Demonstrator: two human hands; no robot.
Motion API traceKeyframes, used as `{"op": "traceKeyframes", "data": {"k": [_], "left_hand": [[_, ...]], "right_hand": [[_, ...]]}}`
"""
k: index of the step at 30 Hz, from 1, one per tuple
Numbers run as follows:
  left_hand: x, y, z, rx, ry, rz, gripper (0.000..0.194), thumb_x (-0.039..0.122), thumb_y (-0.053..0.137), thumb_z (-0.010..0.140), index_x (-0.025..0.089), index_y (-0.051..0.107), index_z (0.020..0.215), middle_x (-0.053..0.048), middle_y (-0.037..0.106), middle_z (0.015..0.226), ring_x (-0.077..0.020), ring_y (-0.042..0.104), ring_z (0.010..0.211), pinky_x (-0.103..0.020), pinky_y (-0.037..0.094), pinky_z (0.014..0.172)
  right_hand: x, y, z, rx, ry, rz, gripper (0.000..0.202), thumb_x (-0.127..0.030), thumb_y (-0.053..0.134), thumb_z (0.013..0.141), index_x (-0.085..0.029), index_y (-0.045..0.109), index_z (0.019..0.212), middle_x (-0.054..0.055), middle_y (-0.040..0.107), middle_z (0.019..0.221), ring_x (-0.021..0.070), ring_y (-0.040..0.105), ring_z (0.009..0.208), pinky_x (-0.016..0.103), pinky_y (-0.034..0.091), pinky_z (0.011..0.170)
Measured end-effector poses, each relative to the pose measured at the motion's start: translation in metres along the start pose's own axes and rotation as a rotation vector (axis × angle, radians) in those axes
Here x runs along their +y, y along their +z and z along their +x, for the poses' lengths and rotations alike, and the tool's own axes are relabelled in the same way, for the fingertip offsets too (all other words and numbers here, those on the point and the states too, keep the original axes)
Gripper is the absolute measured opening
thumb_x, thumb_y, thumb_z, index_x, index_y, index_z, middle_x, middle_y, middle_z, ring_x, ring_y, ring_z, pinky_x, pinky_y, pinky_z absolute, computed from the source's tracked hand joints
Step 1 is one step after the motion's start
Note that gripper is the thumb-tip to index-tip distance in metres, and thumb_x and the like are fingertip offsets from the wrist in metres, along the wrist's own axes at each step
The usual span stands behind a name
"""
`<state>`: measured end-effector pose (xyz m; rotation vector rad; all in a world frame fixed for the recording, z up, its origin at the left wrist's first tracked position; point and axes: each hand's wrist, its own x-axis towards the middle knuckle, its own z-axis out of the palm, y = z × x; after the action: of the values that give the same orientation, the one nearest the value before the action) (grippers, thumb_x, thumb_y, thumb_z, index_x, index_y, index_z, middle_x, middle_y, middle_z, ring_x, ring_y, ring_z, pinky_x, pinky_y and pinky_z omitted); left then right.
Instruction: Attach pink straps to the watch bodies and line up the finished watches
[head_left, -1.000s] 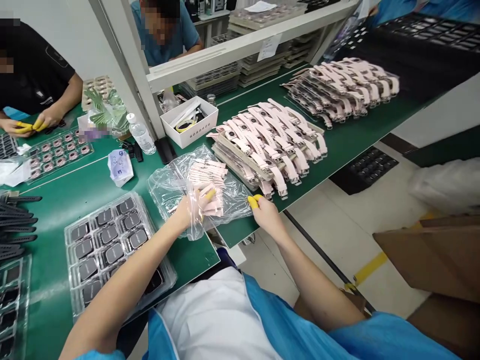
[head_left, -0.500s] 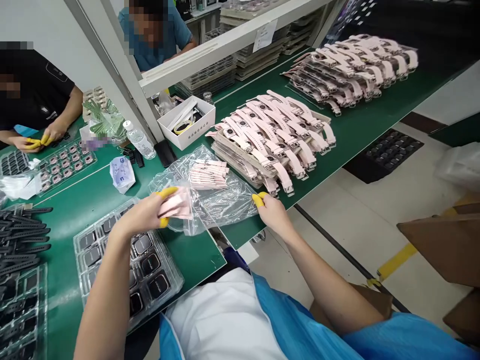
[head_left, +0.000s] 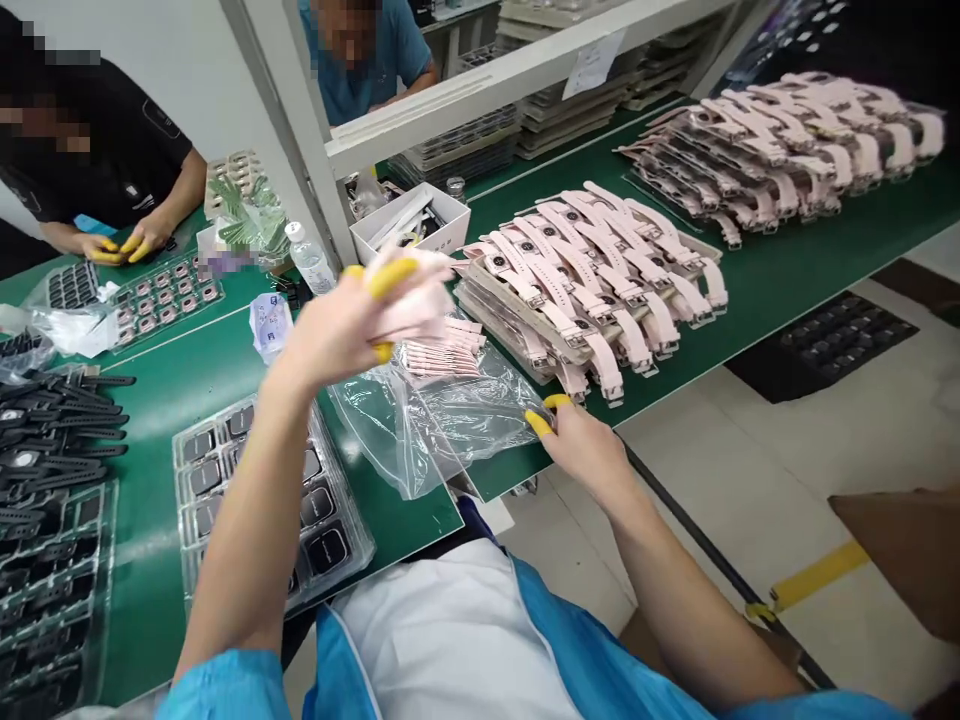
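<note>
Yellow finger covers sit on the fingertips of both my hands. My left hand (head_left: pixel 341 325) is raised over the table, closed on a bunch of pale pink watch straps (head_left: pixel 412 305) that is blurred by motion. Below and beyond it lies a clear plastic bag (head_left: pixel 480 410) with a stack of pink straps (head_left: pixel 442 355) in it. My right hand (head_left: pixel 581 435) pinches the bag's right edge near the table's front. Partly behind my left forearm is a clear tray of square black watch faces (head_left: pixel 330 545).
Trays of pink-strapped watches (head_left: pixel 592 280) stand stacked at the right, with another stack (head_left: pixel 795 150) farther back. A white box (head_left: pixel 450 225), a bottle (head_left: pixel 307 258) and a metal frame post (head_left: pixel 300 130) are behind. Black straps (head_left: pixel 60 430) lie left. A co-worker's hands (head_left: pixel 131 245) work at far left.
My left hand has lifted up and away from the bag with the pink straps. My right hand still grips the bag's edge. The view has shifted slightly.
</note>
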<state>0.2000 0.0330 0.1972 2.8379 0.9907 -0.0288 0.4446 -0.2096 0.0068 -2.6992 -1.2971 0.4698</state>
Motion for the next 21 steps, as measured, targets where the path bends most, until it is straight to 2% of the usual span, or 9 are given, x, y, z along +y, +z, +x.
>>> {"op": "traceKeyframes", "data": {"k": [2,4,7,9,11,13,15,18,21], "left_hand": [[0.018,0.031,0.029,-0.099,0.175,0.031,0.093,0.021,0.065,0.085,0.035,0.023,0.166,-0.011,0.053,0.141,-0.0314,0.062,0.114,-0.043,0.051,0.097],[0.028,0.068,0.049,-0.214,0.297,0.063,0.087,0.017,0.065,0.086,0.037,0.032,0.164,-0.013,0.056,0.14,-0.0341,0.062,0.116,-0.048,0.05,0.101],[0.027,0.115,0.058,-0.294,0.261,0.078,0.091,0.015,0.068,0.085,0.037,0.031,0.166,-0.016,0.051,0.155,-0.0443,0.046,0.143,-0.06,0.039,0.115],[0.021,0.128,0.051,-0.27,0.226,0.043,0.096,0.017,0.071,0.086,0.036,0.024,0.168,-0.016,0.035,0.169,-0.0476,0.029,0.156,-0.067,0.029,0.121],[0.011,0.124,0.039,-0.256,0.196,-0.018,0.099,0.023,0.074,0.087,0.036,0.02,0.169,-0.016,0.02,0.177,-0.0483,0.018,0.161,-0.07,0.023,0.124],[0.0,0.109,0.024,-0.262,0.146,-0.104,0.1,0.033,0.075,0.088,0.033,0.018,0.169,-0.017,0.017,0.178,-0.0462,0.017,0.162,-0.068,0.025,0.125],[-0.012,0.09,0.007,-0.259,0.062,-0.196,0.093,0.043,0.07,0.092,0.027,0.02,0.169,-0.02,0.025,0.175,-0.0419,0.027,0.161,-0.059,0.034,0.123],[-0.034,0.067,-0.024,-0.206,-0.046,-0.271,0.078,0.05,0.06,0.098,0.021,0.033,0.164,-0.019,0.042,0.167,-0.0364,0.047,0.151,-0.049,0.045,0.117],[-0.059,0.054,-0.062,-0.173,-0.15,-0.269,0.075,0.053,0.061,0.096,0.02,0.04,0.16,-0.017,0.053,0.16,-0.0342,0.056,0.143,-0.045,0.049,0.113]], "right_hand": [[-0.001,-0.007,-0.008,-0.031,-0.029,0.015,0.038,-0.042,0.056,0.101,-0.015,0.062,0.128,0.019,0.075,0.114,0.0295,0.07,0.083,0.033,0.035,0.062],[0.0,-0.012,-0.018,-0.128,-0.053,0.037,0.033,-0.041,0.055,0.1,-0.016,0.064,0.118,0.015,0.076,0.103,0.0285,0.07,0.081,0.033,0.038,0.062],[0.008,-0.02,-0.033,-0.249,-0.058,0.048,0.022,-0.04,0.057,0.097,-0.02,0.064,0.091,0.009,0.072,0.083,0.0258,0.067,0.072,0.031,0.04,0.06],[0.014,-0.027,-0.04,-0.258,-0.057,0.067,0.023,-0.041,0.058,0.095,-0.023,0.06,0.08,0.008,0.07,0.077,0.0247,0.066,0.068,0.031,0.039,0.057],[0.013,-0.035,-0.043,-0.21,-0.1,0.141,0.024,-0.042,0.059,0.094,-0.023,0.061,0.08,0.007,0.07,0.077,0.0242,0.066,0.068,0.031,0.041,0.056],[0.0,-0.044,-0.039,-0.112,-0.204,0.284,0.026,-0.046,0.057,0.097,-0.022,0.068,0.098,0.008,0.072,0.086,0.0234,0.067,0.071,0.032,0.047,0.06],[-0.026,-0.049,-0.026,0.006,-0.349,0.434,0.04,-0.05,0.053,0.101,-0.021,0.065,0.126,0.011,0.073,0.104,0.0231,0.068,0.079,0.035,0.054,0.07],[-0.078,-0.038,0.003,0.17,-0.58,0.485,0.054,-0.05,0.053,0.102,-0.019,0.056,0.146,0.018,0.065,0.13,0.0306,0.068,0.109,0.044,0.056,0.092],[-0.124,-0.002,0.027,0.287,-0.777,0.448,0.062,-0.046,0.053,0.103,-0.015,0.047,0.156,0.023,0.053,0.151,0.0366,0.049,0.142,0.054,0.041,0.118]]}}
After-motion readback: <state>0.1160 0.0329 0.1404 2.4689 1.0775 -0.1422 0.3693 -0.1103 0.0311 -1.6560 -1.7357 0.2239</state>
